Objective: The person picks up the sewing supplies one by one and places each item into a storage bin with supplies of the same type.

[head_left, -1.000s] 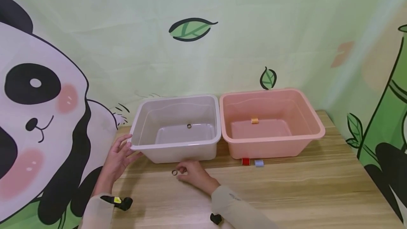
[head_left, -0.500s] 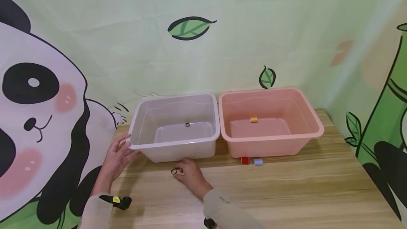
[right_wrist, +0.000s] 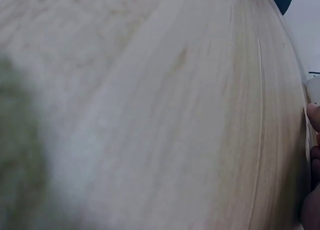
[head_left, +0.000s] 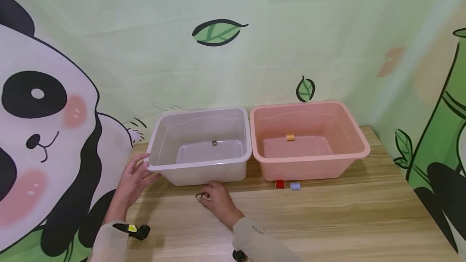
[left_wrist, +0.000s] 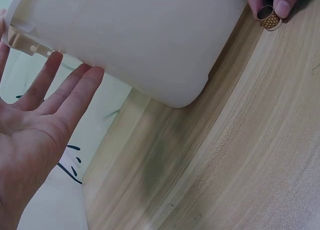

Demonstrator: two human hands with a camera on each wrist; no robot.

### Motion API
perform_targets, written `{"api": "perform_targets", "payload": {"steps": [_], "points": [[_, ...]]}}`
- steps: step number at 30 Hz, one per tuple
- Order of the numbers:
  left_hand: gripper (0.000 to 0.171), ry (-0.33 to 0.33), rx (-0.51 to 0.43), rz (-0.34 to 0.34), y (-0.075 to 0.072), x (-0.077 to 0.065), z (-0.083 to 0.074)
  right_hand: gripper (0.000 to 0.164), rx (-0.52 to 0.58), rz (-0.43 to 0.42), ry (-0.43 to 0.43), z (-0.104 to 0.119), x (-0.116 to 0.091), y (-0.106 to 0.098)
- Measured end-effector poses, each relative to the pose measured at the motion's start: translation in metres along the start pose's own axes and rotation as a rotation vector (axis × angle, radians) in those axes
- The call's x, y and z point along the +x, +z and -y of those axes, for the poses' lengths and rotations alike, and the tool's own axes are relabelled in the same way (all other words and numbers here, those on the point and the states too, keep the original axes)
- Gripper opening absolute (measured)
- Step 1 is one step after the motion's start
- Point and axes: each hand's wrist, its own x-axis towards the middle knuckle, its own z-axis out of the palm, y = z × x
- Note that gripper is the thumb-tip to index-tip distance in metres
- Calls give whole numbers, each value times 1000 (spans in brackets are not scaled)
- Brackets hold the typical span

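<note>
My right hand (head_left: 220, 202) is low over the wooden table, just in front of the grey bin (head_left: 204, 175). Its thumb and finger pinch a brass-coloured, dimpled ring thimble (left_wrist: 270, 20), which sits at the tabletop. Beside the grey bin's front left corner, my left hand (head_left: 134, 183) touches the rim and outer wall with extended fingers (left_wrist: 82, 93). Another small ring-shaped thimble (head_left: 214, 143) lies inside the grey bin. The right wrist view shows mostly tabletop, with part of the right hand (right_wrist: 313, 162) at its right edge.
A pink bin (head_left: 309, 169) stands to the right, close beside the grey one, with an orange thread spool (head_left: 290, 137) inside. In front of it lie a red spool (head_left: 280, 184) and a light blue spool (head_left: 295, 186). A printed cloth backdrop (head_left: 255, 64) rises behind the table.
My right hand has shifted slightly left, and its thumb and finger have closed on the thimble. The left hand keeps its place at the grey bin.
</note>
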Motion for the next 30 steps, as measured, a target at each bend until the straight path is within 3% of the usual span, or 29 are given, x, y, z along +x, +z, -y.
{"api": "perform_targets", "payload": {"steps": [24, 30], "points": [[33, -20, 14, 4, -3, -1, 0, 17, 228, 114, 2, -14, -6, -20], [34, -14, 19, 8, -2, 0, -1, 19, 232, 117, -27, -13, -7, -29]]}}
